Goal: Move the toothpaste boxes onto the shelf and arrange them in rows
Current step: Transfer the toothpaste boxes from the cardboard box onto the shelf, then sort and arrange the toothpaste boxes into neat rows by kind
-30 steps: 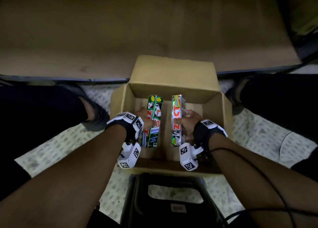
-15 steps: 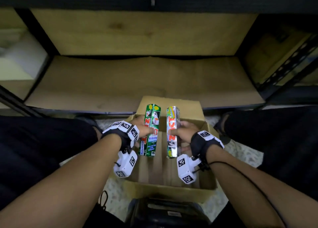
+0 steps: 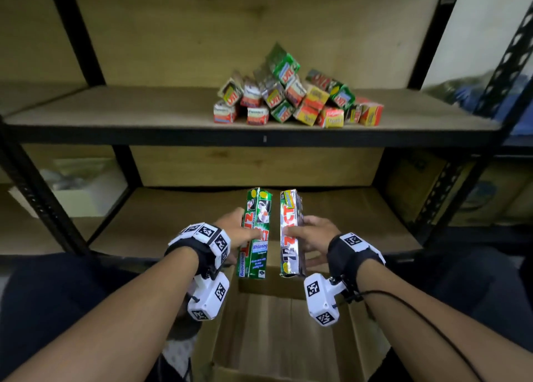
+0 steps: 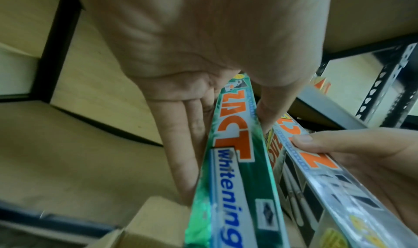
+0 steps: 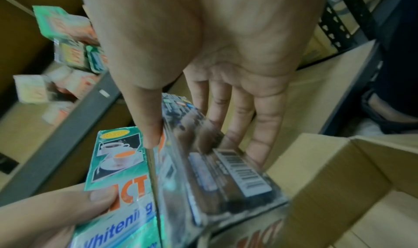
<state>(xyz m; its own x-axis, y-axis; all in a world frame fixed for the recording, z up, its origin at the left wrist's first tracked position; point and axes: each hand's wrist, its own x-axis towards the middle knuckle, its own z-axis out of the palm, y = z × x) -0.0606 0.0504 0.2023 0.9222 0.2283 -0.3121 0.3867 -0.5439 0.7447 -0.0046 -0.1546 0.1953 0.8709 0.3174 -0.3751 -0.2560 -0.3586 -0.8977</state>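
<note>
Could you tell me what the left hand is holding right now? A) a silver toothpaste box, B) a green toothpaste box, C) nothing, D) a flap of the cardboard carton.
B: the left hand grips the green toothpaste box, while the right hand holds the silver one.

Two long toothpaste boxes are held up side by side over the open cardboard box – a green box point(image 3: 255, 231) and a silver box point(image 3: 291, 231). More toothpaste boxes point(image 3: 294, 93) sit in a messy pile on the shelf point(image 3: 115, 113) above.
</note>
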